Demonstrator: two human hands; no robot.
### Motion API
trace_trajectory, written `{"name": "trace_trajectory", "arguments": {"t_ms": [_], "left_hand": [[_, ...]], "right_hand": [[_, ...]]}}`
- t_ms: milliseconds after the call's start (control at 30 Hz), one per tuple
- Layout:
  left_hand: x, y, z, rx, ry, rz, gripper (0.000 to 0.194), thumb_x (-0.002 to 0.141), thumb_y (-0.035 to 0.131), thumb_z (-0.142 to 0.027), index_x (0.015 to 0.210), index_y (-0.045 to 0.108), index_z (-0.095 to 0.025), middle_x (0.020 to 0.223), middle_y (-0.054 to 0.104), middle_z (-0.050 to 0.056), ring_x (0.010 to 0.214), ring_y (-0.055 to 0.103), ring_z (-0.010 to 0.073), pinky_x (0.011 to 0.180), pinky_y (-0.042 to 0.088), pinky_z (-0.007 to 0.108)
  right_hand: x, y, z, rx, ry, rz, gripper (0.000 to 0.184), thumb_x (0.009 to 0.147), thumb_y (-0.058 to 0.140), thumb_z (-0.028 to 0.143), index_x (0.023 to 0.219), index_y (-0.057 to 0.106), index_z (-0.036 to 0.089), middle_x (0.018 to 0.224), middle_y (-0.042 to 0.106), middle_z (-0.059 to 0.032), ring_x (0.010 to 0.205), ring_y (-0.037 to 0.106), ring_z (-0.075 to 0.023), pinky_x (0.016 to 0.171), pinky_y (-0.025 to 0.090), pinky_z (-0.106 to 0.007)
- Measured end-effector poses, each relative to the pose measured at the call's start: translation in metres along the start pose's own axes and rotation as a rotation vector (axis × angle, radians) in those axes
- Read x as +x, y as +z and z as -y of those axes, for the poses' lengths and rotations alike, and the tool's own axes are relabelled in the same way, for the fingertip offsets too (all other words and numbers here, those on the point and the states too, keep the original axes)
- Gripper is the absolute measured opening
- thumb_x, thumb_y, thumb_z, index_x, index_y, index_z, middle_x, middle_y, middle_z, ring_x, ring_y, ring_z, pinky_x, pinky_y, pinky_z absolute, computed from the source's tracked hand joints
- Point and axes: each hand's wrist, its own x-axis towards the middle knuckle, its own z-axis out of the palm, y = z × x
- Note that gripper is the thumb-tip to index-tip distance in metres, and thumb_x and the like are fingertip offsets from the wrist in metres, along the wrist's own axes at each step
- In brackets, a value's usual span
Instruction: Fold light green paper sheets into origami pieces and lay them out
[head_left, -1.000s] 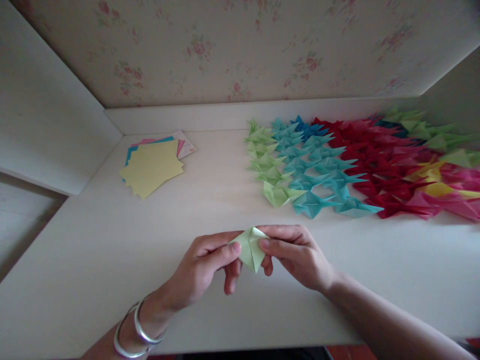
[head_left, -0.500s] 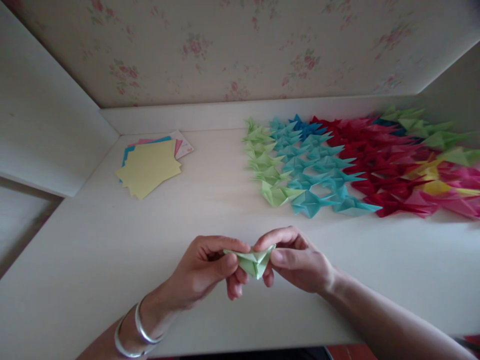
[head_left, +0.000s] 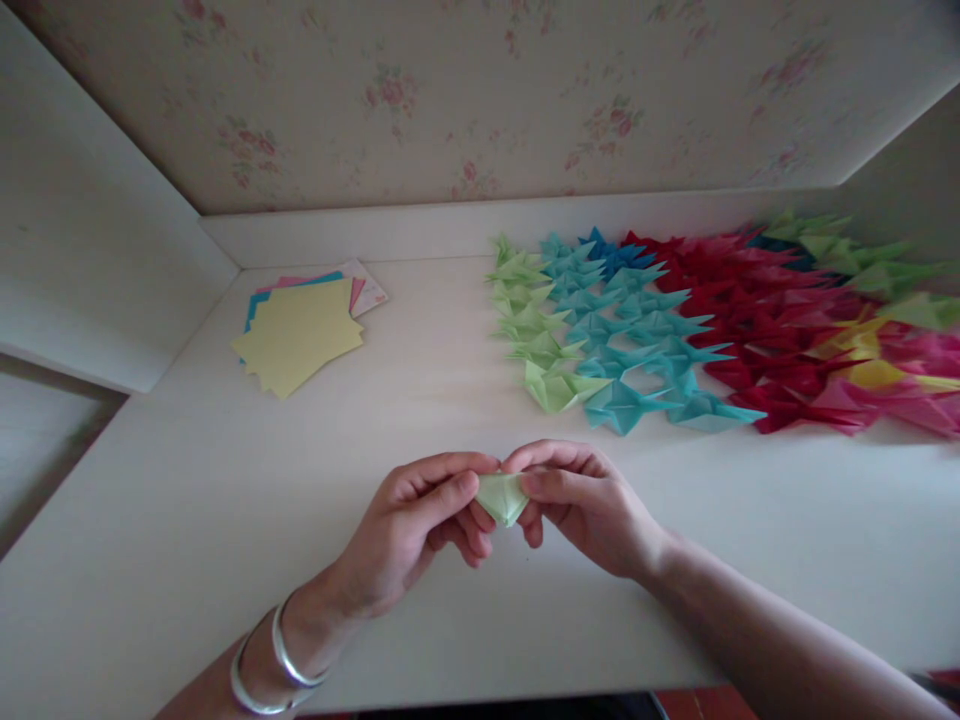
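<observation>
A small folded piece of light green paper [head_left: 502, 496] is pinched between both my hands just above the white desk [head_left: 180, 500]. My left hand [head_left: 409, 530], with silver bangles on its wrist, grips the paper's left side with thumb and fingers closed. On the paper's right side my right hand [head_left: 589, 505] is closed in the same pinch. Only a small part of the paper shows between the fingertips.
Folded paper shapes [head_left: 675, 330] in green, teal, red, pink and yellow lie in rows at the back right. A stack of flat coloured sheets [head_left: 300, 330], yellow on top, lies at the back left. Flowered wallpaper [head_left: 450, 100] backs the desk.
The green paper was open and flatter a second ago. My fingers have pressed it together into a smaller shape, and both hands have moved slightly up and away from me.
</observation>
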Motion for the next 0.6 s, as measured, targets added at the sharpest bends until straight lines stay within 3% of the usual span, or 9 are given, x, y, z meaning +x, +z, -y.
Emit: {"name": "trace_trajectory", "arguments": {"t_ms": [100, 167, 267, 367, 467, 600], "left_hand": [[-0.001, 0.000, 0.000, 0.071, 0.020, -0.023, 0.028, 0.087, 0.073, -0.033, 0.112, 0.072, -0.020, 0.064, 0.074, 0.000, 0.049, 0.067, 0.0108, 0.047, 0.053, 0.017], [-0.003, -0.001, 0.001, 0.235, 0.091, -0.024, 0.025, 0.094, 0.065, -0.034, 0.115, 0.070, -0.021, 0.065, 0.073, 0.000, 0.055, 0.069, 0.0124, 0.053, 0.057, 0.020], [-0.006, -0.004, 0.003, 0.699, 0.315, 0.015, 0.021, 0.096, 0.061, -0.026, 0.115, 0.070, -0.022, 0.084, 0.075, 0.004, 0.071, 0.073, 0.0148, 0.066, 0.059, 0.024], [-0.006, -0.007, 0.006, 1.061, 0.646, 0.048, 0.039, 0.089, 0.068, -0.010, 0.124, 0.066, -0.027, 0.104, 0.074, 0.005, 0.085, 0.072, 0.0165, 0.076, 0.059, 0.026], [-0.005, -0.009, 0.008, 1.195, 0.874, -0.023, 0.044, 0.089, 0.062, -0.001, 0.124, 0.067, -0.027, 0.105, 0.074, 0.006, 0.093, 0.071, 0.0180, 0.081, 0.058, 0.027], [-0.006, -0.010, 0.008, 1.263, 0.905, -0.090, 0.041, 0.088, 0.062, 0.002, 0.121, 0.069, -0.023, 0.097, 0.074, 0.005, 0.079, 0.071, 0.0137, 0.072, 0.058, 0.021]], "right_hand": [[0.001, 0.001, 0.000, 0.017, 0.037, -0.035, 0.010, 0.073, 0.079, 0.022, 0.080, 0.079, 0.015, 0.056, 0.074, -0.0032, 0.044, 0.066, -0.0128, 0.044, 0.052, -0.020], [0.002, 0.000, 0.000, 0.044, 0.060, -0.054, 0.010, 0.071, 0.078, 0.022, 0.078, 0.078, 0.014, 0.055, 0.073, -0.0031, 0.042, 0.065, -0.0128, 0.042, 0.052, -0.020], [0.002, -0.002, 0.001, 0.097, 0.100, -0.047, 0.013, 0.073, 0.079, 0.023, 0.082, 0.078, 0.015, 0.056, 0.074, -0.0028, 0.042, 0.065, -0.0122, 0.041, 0.051, -0.018], [0.002, -0.004, 0.002, 0.135, 0.135, -0.006, 0.015, 0.076, 0.078, 0.023, 0.088, 0.078, 0.015, 0.058, 0.074, -0.0027, 0.043, 0.066, -0.0114, 0.042, 0.052, -0.017], [0.001, -0.003, 0.002, 0.145, 0.172, 0.039, 0.021, 0.078, 0.079, 0.025, 0.097, 0.078, 0.015, 0.062, 0.075, -0.0029, 0.048, 0.069, -0.0122, 0.047, 0.055, -0.019], [0.002, -0.003, -0.003, 0.058, 0.099, 0.044, 0.024, 0.084, 0.077, 0.030, 0.103, 0.076, 0.015, 0.068, 0.077, -0.0058, 0.056, 0.071, -0.0130, 0.055, 0.058, -0.021]]}}
